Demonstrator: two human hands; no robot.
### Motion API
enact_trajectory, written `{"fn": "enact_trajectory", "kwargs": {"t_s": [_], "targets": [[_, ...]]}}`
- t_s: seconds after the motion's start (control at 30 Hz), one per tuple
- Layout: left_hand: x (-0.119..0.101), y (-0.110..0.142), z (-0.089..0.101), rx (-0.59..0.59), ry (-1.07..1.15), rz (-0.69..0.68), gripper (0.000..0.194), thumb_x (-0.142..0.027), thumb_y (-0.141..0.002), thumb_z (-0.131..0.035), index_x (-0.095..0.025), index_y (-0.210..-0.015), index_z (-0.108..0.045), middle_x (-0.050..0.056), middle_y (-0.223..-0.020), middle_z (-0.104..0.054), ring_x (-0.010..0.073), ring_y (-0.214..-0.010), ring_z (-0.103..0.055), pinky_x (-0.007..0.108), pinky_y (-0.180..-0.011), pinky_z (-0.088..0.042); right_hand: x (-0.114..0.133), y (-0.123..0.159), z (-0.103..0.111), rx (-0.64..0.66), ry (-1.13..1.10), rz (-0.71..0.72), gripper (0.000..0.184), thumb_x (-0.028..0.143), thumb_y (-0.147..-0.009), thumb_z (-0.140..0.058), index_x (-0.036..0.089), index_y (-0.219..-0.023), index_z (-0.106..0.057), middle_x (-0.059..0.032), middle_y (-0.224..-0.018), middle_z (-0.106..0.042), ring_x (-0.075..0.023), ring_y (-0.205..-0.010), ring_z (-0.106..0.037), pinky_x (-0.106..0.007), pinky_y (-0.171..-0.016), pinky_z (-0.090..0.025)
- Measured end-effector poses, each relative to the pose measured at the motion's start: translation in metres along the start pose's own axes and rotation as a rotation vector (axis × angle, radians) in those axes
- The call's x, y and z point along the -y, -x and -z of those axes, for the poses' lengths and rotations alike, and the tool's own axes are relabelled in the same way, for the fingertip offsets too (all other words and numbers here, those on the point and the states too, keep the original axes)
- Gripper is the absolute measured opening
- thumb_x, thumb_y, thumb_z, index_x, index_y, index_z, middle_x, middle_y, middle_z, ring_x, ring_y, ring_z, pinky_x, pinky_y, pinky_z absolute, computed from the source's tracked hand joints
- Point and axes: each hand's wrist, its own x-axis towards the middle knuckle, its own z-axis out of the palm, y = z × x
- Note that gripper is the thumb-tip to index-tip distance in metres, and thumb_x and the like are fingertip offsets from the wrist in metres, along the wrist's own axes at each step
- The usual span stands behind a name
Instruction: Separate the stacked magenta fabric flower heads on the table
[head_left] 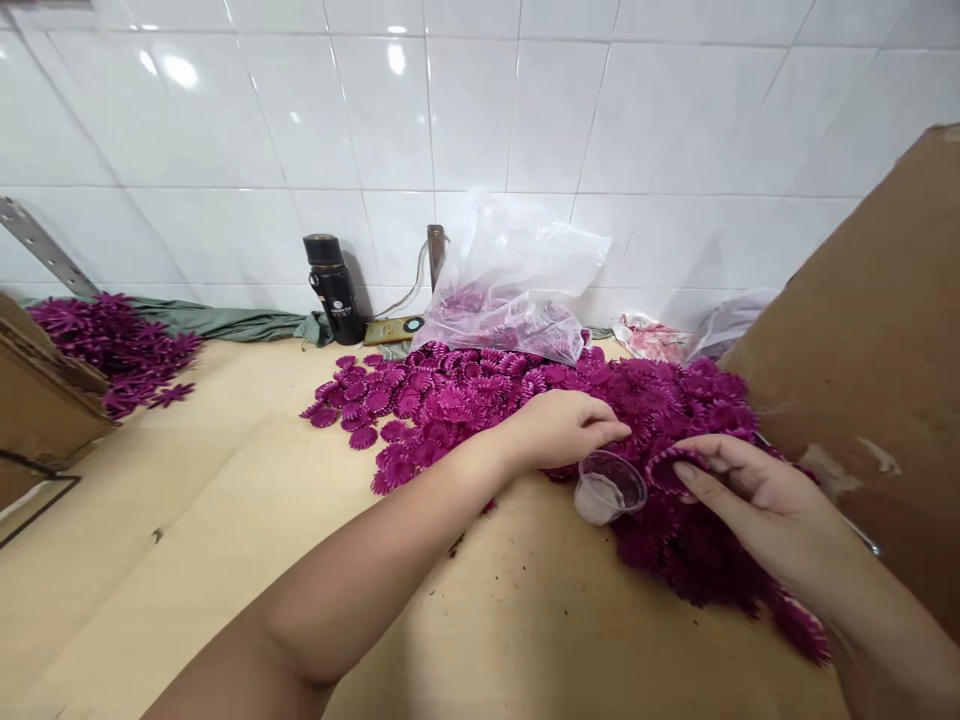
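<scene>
A big heap of magenta artificial flower pieces (480,395) covers the middle of the wooden table (225,520). My left hand (562,428) rests on the heap's near edge, fingers closed in a pinch on flower pieces. My right hand (757,490) lies on the heap's right part, its fingers curled round one magenta flower piece (670,462). Between the two hands a small clear plastic cup (609,487) lies tilted on the table, with neither hand on it.
A clear plastic bag (517,280) of more flowers leans on the tiled wall. A black flask (335,290) and a phone (394,329) stand beside it. A second flower pile (112,345) lies far left. Cardboard boxes sit at the left (37,400) and right (870,350).
</scene>
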Motion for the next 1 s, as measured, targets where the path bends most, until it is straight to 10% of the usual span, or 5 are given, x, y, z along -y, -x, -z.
{"fn": "enact_trajectory", "kwargs": {"t_s": [0.23, 0.57, 0.8, 1.0], "targets": [[0.023, 0.060, -0.006, -0.213, 0.653, 0.268, 0.014, -0.027, -0.074, -0.061, -0.014, -0.080, -0.064, 0.002, -0.074, -0.065, 0.0113, -0.068, -0.057, 0.023, -0.066, -0.044, 0.029, -0.001, -0.076, 0.066, -0.099, 0.082, 0.023, 0.040, -0.075, -0.053, 0.019, -0.074, -0.059, -0.0033, -0.064, -0.063, -0.0166, -0.058, -0.056, -0.028, -0.054, -0.045], [0.061, 0.088, -0.005, -0.675, 0.355, 0.387, 0.023, -0.021, -0.081, -0.041, -0.019, -0.058, -0.040, -0.004, -0.056, -0.043, 0.0105, -0.058, -0.041, 0.023, -0.057, -0.034, 0.057, -0.019, -0.147, 0.154, -0.176, 0.122, 0.022, 0.039, -0.076, -0.049, 0.019, -0.068, -0.054, -0.0006, -0.061, -0.056, -0.0137, -0.057, -0.047, -0.027, -0.055, -0.039], [0.084, 0.095, -0.006, -0.745, 0.355, 0.481, 0.027, -0.024, -0.083, -0.040, -0.019, -0.057, -0.036, -0.005, -0.056, -0.042, 0.0105, -0.058, -0.041, 0.023, -0.057, -0.034, 0.058, -0.032, -0.167, 0.436, -0.339, 0.029, 0.023, 0.039, -0.068, -0.060, 0.019, -0.063, -0.051, 0.0042, -0.053, -0.047, -0.0105, -0.050, -0.041, -0.024, -0.047, -0.033], [0.092, 0.099, -0.003, -0.733, 0.227, 0.525, 0.032, -0.033, -0.084, -0.042, -0.020, -0.055, -0.036, -0.005, -0.053, -0.040, 0.0106, -0.054, -0.039, 0.023, -0.055, -0.033, 0.049, -0.032, -0.186, 0.348, -0.395, 0.018, 0.023, 0.040, -0.072, -0.057, 0.017, -0.070, -0.054, 0.0019, -0.060, -0.050, -0.0117, -0.055, -0.044, -0.027, -0.055, -0.038]]}}
